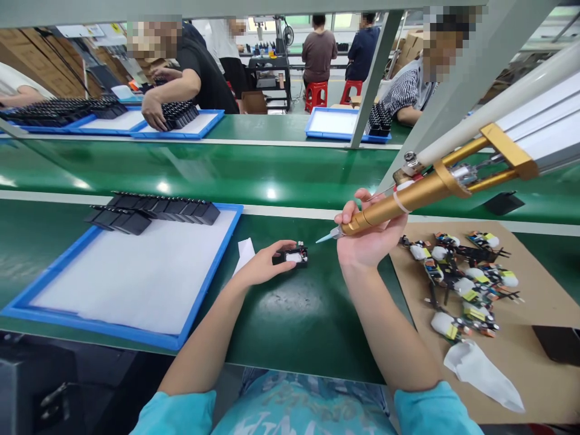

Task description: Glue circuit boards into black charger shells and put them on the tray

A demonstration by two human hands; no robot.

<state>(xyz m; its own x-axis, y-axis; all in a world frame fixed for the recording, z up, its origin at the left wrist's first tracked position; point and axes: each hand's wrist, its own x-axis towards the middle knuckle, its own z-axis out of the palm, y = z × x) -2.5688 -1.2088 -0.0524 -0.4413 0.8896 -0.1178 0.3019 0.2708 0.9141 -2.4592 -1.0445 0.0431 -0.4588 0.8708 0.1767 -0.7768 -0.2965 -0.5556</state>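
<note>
My left hand (267, 263) grips a small black plastic case (301, 258) lying on the green bench, thumb and fingers on its two sides. A white part and some small components show inside the case. My right hand (369, 232) is wrapped round a gold-coloured dispensing gun (385, 205) with a pale blue tapered nozzle. The nozzle tip points down and left, above and to the right of the case, apart from it. A piece of white paper (244, 254) lies just behind my left wrist.
On the left, a blue-rimmed tray (211, 266) lined with white holds rows of black cases (167, 208). Several circuit boards (466, 284) lie on cardboard (539, 386) at right, near a crumpled white cloth (484, 371). Beyond the green conveyor (272, 169), people work at other trays.
</note>
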